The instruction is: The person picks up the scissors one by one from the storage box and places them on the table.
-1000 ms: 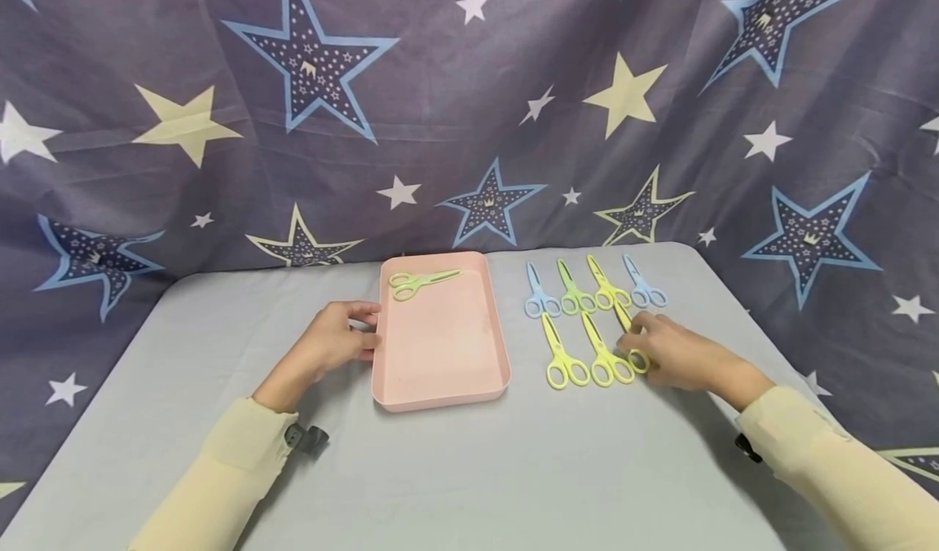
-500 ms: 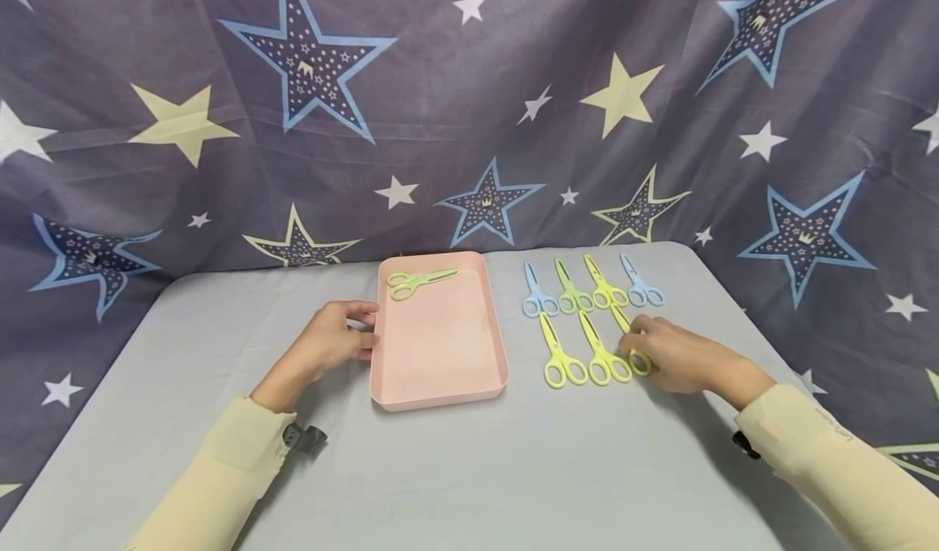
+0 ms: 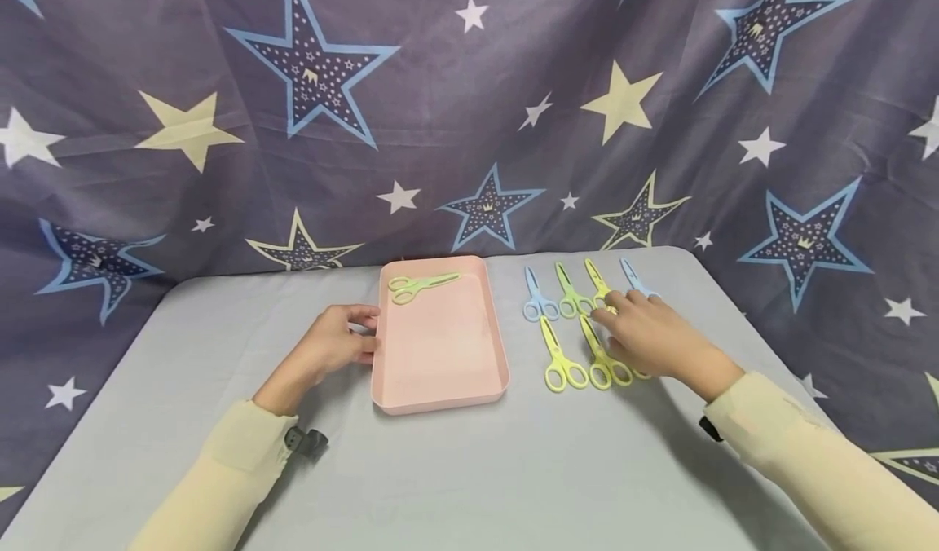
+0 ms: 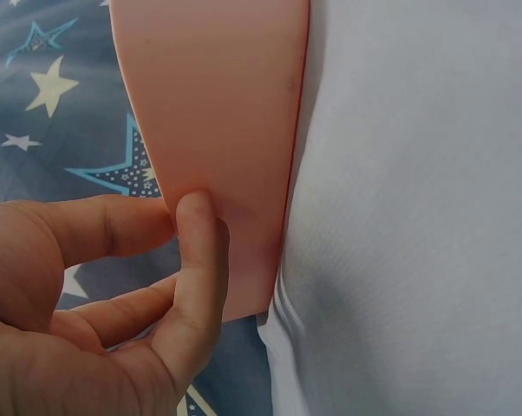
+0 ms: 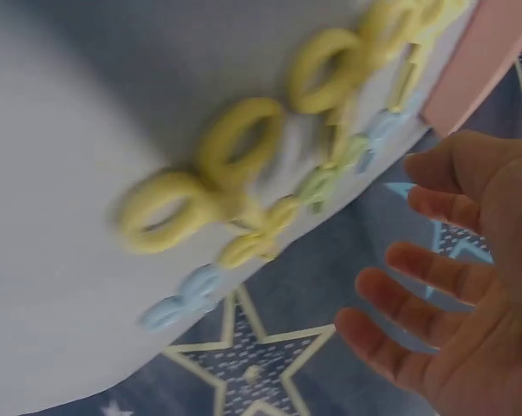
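My left hand (image 3: 332, 341) holds the left side of a pink tray (image 3: 447, 363); in the left wrist view its thumb lies on the outer wall (image 4: 209, 104) and other fingers reach the rim. A pair of green scissors (image 3: 421, 283) lies inside the tray at the far left. To the right, my right hand (image 3: 653, 335) hovers over two rows of scissors, its fingers loosely spread and holding nothing in the right wrist view. The front row has yellow scissors (image 3: 555, 349), the rightmost pair (image 5: 239, 165) mostly hidden by the hand in the head view.
Behind them lie blue scissors (image 3: 534, 288), green scissors (image 3: 567, 280), yellow scissors (image 3: 595, 274) and more blue scissors (image 3: 632, 274), blades pointing away. A grey cloth (image 3: 477, 478) covers the table. The star-patterned curtain (image 3: 440, 86) hangs along its back edge.
My right hand has left the handles of the rightmost yellow scissors and moved up and left, now covering part of the back row. My left hand and the tray stay put.
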The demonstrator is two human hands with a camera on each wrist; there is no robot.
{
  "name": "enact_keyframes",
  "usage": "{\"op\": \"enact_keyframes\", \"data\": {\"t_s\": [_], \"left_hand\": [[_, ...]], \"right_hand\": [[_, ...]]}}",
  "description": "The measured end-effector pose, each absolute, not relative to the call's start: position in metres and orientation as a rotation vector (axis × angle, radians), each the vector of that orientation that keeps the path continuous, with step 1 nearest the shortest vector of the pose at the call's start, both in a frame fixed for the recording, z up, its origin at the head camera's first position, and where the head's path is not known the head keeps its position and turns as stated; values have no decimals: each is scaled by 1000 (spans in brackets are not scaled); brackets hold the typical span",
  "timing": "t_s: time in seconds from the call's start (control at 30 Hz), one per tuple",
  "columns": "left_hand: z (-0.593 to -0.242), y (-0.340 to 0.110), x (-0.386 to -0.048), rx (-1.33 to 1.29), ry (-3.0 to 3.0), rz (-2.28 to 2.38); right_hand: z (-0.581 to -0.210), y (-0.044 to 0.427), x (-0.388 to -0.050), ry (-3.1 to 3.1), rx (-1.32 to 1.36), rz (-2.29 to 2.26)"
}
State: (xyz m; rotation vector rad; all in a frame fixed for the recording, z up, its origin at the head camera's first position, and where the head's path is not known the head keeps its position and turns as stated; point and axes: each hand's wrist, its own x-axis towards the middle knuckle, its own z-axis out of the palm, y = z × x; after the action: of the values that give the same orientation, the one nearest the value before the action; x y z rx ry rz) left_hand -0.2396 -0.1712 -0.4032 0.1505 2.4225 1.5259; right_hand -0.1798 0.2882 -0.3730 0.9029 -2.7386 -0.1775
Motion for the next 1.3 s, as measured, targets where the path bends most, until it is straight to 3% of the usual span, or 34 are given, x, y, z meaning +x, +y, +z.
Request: {"op": "enact_keyframes", "data": {"t_s": [0.83,1.3], "left_hand": [[-406,-166,-239,152,2407,1553],[-405,-167,-239,153,2443,1516]], "right_hand": [[-346,138,-247,-2802,949,-238],[-347,77,-283,-2965,913,-149]]}}
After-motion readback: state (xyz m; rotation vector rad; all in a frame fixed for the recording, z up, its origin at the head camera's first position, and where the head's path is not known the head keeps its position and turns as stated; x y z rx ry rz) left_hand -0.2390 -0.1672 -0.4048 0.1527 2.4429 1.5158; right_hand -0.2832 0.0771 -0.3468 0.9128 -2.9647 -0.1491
